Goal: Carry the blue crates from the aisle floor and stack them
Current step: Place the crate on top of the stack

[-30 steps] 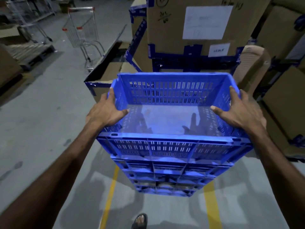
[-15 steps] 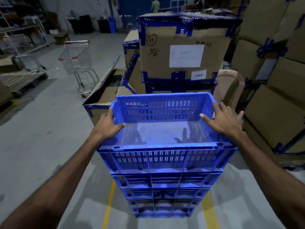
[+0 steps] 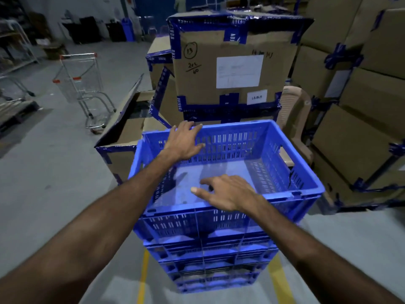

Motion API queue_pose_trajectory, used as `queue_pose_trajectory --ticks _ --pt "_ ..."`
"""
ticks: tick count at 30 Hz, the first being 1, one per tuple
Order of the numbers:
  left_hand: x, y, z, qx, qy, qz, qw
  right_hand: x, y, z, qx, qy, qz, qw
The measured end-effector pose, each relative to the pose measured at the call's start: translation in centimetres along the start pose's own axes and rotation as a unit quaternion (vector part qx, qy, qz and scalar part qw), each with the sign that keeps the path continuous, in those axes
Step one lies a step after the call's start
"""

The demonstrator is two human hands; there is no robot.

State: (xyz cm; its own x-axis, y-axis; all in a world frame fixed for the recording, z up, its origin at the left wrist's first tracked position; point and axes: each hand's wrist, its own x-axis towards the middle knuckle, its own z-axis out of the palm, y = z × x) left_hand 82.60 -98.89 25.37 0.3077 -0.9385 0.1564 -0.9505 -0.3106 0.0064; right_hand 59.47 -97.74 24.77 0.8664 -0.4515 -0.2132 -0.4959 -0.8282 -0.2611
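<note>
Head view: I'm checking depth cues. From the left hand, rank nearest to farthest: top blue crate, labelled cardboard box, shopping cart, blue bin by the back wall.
1. Top blue crate, under the left hand, fingers over its far rim.
2. Labelled cardboard box, just behind the crate.
3. Shopping cart, off to the left.
4. Blue bin, far back by the wall.

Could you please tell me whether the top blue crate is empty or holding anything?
Empty: the top blue crate's bare floor shows, with only shadows on it.
</note>
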Motion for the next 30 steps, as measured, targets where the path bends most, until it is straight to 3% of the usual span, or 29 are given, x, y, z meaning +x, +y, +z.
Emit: queue_pose_trajectory --ticks 4,10,16,30 --pt "3.8 0.1 2.1 0.026 -0.05 0.037 0.998 0.2 0.0 0.6 0.037 0.0 0.01 0.999" --pt "3.2 -0.2 6.5 0.077 0.066 0.032 0.994 0.0 -0.3 0.5 0.035 -0.007 0.017 0.999" --pt "3.9 0.0 8.3 0.074 0.134 0.026 0.988 -0.5 -0.6 0.8 0.019 0.011 0.027 0.999" --pt "5.4 0.0 10.4 0.08 0.183 0.005 0.98 -0.2 -0.3 1.1 -0.006 0.061 -0.009 0.998"
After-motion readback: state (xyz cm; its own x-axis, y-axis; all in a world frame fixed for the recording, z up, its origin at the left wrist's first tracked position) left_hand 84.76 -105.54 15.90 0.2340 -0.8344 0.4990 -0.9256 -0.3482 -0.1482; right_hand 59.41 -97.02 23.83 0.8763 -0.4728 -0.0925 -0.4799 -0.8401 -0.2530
